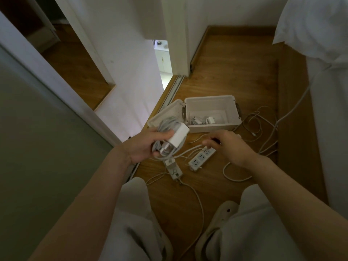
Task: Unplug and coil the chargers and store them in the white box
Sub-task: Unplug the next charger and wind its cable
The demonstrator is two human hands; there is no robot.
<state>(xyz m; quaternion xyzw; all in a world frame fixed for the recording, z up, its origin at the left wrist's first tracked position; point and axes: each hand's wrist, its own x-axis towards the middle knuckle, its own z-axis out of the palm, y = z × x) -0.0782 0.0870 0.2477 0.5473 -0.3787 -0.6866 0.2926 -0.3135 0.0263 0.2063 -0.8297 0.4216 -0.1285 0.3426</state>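
My left hand (143, 146) grips a white charger brick (178, 135) together with loops of its grey-white cable (165, 127), held above the floor. From the coil a cable end runs right to my right hand (228, 146), whose fingers pinch it just over a white power strip (202, 157). The white box (212, 127) stands open on the wooden floor beyond my hands, its lid (165, 114) tipped to the left. Inside it lie a coiled cable and a small white charger (210, 120).
A second power strip (174, 169) with a plugged adapter lies below my left hand. Loose white cables (261, 127) trail over the floor to the right. White bedding (327, 81) hangs at the right, and a white door and wall stand at the left.
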